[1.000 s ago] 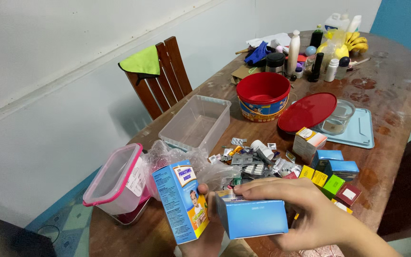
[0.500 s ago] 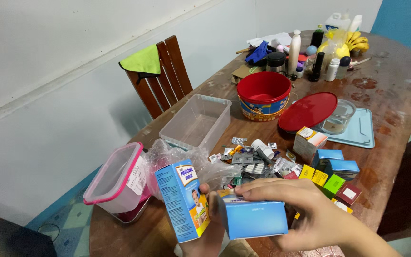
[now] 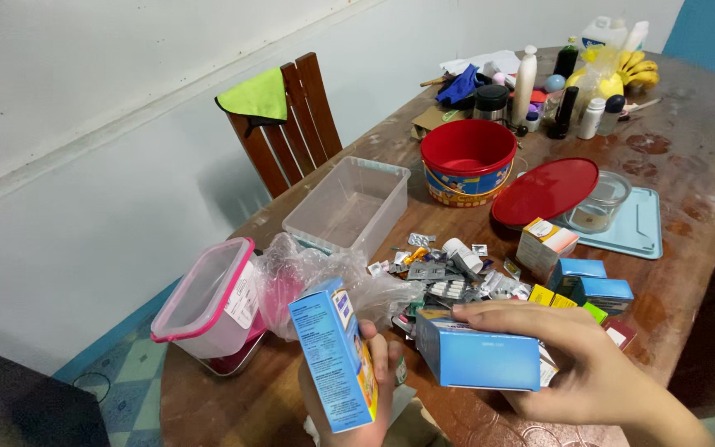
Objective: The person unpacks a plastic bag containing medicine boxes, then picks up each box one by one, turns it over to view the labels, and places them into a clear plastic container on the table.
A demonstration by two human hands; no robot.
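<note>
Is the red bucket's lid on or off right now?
Off. The red bucket stands open, and the red lid lies flat on the table beside it.

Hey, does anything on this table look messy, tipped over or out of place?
Yes. The pink-rimmed container lies tipped on its side at the table edge. Blister packs are strewn loose beside small boxes, and the red lid is off the red bucket.

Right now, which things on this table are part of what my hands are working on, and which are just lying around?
In hand or close by:
left hand holding upright blue box
right hand holding flat blue box
blister packs
small coloured boxes

Lying about:
red tub
red lid
clear bin
bananas
bottles
</note>
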